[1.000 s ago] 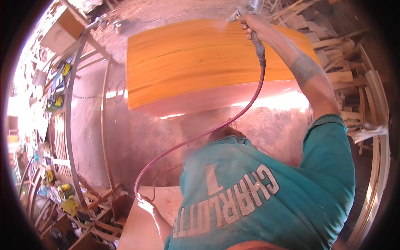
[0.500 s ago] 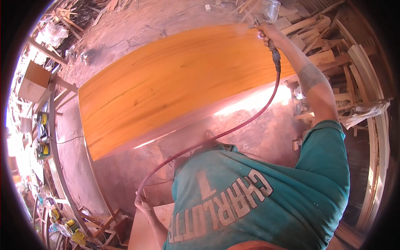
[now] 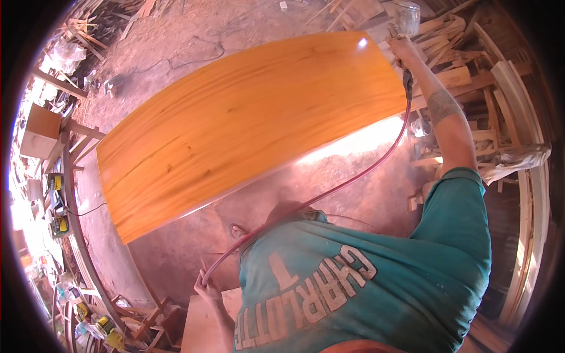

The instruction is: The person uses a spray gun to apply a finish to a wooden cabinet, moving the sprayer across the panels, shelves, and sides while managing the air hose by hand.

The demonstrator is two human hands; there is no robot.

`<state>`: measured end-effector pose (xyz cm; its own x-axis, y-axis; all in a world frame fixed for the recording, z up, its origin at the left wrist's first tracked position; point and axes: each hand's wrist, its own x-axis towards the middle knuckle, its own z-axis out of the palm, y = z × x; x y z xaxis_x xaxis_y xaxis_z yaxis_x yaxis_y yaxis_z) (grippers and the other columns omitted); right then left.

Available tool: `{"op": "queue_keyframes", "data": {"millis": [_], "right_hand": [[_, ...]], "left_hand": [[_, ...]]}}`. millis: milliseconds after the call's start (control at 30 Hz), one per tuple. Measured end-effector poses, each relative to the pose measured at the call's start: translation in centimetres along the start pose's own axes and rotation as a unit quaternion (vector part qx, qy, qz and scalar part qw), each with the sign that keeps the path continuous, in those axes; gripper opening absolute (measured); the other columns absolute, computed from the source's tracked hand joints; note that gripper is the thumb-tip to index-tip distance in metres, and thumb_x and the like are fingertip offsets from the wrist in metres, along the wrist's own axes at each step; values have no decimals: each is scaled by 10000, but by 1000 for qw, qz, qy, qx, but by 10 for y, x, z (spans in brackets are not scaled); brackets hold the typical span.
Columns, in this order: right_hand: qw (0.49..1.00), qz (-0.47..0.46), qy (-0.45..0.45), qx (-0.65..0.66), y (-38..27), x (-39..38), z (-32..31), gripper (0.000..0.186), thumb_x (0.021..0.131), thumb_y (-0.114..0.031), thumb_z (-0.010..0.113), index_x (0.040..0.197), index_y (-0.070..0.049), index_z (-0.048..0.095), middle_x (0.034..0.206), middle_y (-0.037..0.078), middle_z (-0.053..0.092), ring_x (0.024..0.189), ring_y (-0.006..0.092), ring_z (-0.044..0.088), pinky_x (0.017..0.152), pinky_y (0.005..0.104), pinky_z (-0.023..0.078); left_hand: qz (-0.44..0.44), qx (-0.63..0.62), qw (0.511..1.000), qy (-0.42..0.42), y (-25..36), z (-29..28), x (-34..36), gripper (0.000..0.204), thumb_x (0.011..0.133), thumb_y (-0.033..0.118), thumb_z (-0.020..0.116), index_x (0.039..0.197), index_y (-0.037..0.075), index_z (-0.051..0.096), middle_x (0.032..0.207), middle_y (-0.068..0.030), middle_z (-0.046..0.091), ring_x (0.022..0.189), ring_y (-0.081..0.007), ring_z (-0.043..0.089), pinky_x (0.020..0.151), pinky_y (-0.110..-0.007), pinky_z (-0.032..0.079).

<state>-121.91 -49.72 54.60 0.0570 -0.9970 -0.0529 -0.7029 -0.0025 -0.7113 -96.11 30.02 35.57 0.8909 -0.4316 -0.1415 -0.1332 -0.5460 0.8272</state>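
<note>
My right hand (image 3: 402, 50) is closed round the grip of a spray gun, held out past the far right corner of a long wooden panel. A clear cup (image 3: 407, 20) stands on top of the gun. From its handle a dark red air hose (image 3: 354, 179) curves down across my front. Down at the lower left, my left hand (image 3: 207, 289) grips that hose close to my side. The panel (image 3: 235, 123) lies flat in front of me, orange-brown with darker grain and a glossy bright spot near its right end.
On the left, a wooden rack (image 3: 72, 206) carries yellow-and-black power tools (image 3: 59, 225). Wood scraps (image 3: 453, 35) are piled at the right, beside long upright boards (image 3: 527, 194). A thin cable (image 3: 176, 62) crosses the dusty floor beyond the panel. A pale board (image 3: 206, 320) lies near my left forearm.
My right hand has moved right with the spray gun, from over the panel's far right end to beyond its edge. My left hand still grips the hose. The view has shifted slightly.
</note>
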Motion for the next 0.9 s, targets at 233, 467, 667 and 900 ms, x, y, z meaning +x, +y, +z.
{"op": "queue_keyframes", "data": {"millis": [233, 467, 667, 900], "right_hand": [[988, 24, -131, 75, -62, -107, 61, 239, 939, -314, 610, 869, -108, 514, 576, -34, 401, 402, 84, 362, 366, 293, 340], [959, 3, -239, 154, -162, -253, 156, 263, 921, -275, 649, 822, -102, 477, 613, -12, 437, 438, 98, 403, 405, 305, 376], [924, 3, -329, 195, -235, -364, 254, 208, 945, -277, 631, 866, -136, 499, 618, -52, 432, 431, 57, 330, 417, 259, 339], [889, -29, -388, 242, -317, -473, 353, 218, 947, -232, 622, 826, -95, 502, 591, -33, 434, 417, 61, 378, 414, 301, 421]], "left_hand": [[-51, -17, 997, 50, -87, -63, 5, 485, 1032, 294, 493, 639, 31, 387, 577, 33, 285, 571, -74, 261, 495, -305, 191], [-190, -86, 970, 121, -226, -153, -25, 350, 1011, 244, 517, 735, 30, 520, 634, 25, 362, 574, -80, 318, 508, -275, 325], [-143, -198, 962, 123, -389, -244, -110, 246, 1000, 254, 480, 933, 21, 526, 777, -40, 507, 638, -87, 447, 508, -253, 396], [-364, -119, 865, 323, -315, -241, -135, 553, 994, 476, 523, 622, 81, 415, 533, 11, 360, 448, -117, 358, 414, -298, 268]]}}
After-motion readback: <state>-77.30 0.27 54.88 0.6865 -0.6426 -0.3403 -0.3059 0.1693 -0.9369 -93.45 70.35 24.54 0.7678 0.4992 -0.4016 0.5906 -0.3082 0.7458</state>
